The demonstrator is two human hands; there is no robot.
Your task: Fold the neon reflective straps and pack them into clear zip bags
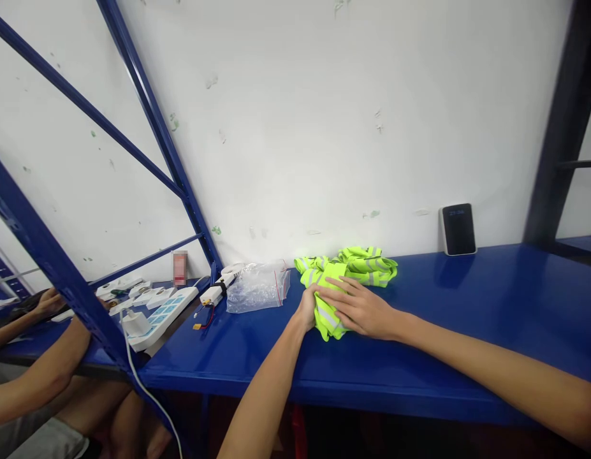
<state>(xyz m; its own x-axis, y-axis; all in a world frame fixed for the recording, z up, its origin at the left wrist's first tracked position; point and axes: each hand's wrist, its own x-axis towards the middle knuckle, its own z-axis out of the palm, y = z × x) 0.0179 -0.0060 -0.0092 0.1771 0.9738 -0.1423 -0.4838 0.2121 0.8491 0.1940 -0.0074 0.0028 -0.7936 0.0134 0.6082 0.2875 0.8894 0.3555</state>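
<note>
A bundled neon-yellow reflective vest [329,312] with silver-grey stripes is between my hands at the front of the blue table. My left hand [308,307] grips its left side, the fingers mostly hidden by the cloth. Across the top and right of the bundle lies my right hand [364,310], fingers stretched out and slightly spread on the fabric. More neon-yellow reflective cloth [372,266] lies crumpled behind, against the wall; whether it joins the bundle I cannot tell.
Left of the vest lie clear zip bags [257,290] and a white device with wires [213,293]. A power strip [164,315] sits by the blue rack post [68,274]. Beyond it are another person's arms [46,382]. A small clock-like display [458,229] leans at the wall.
</note>
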